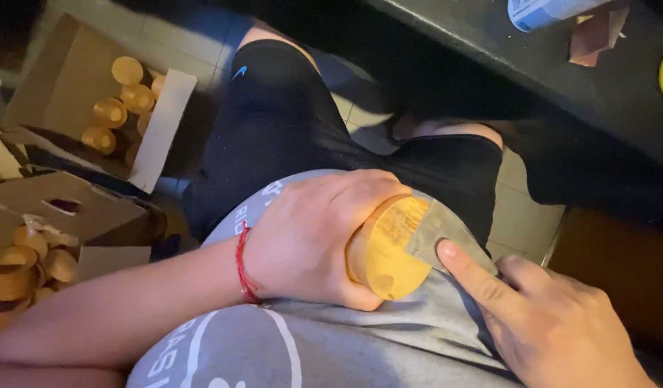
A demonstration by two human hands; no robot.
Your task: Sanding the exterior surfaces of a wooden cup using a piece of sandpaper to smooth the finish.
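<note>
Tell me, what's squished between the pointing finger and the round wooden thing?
A grey piece of sandpaper lies between the right hand and the wooden disc, which the left hand grips, in the head view.

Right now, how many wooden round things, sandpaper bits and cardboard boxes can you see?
Wooden piece held in the left hand: 1
Sandpaper piece pressed by the right hand: 1
Cardboard boxes of wooden pieces on the floor: 2
Total: 4. The loose pieces inside the boxes overlap too much to count.

dim room with a pale tiled floor (pixel 522 208), open cardboard boxes (pixel 65 86) at left, dark table (pixel 561 79) above.
</note>
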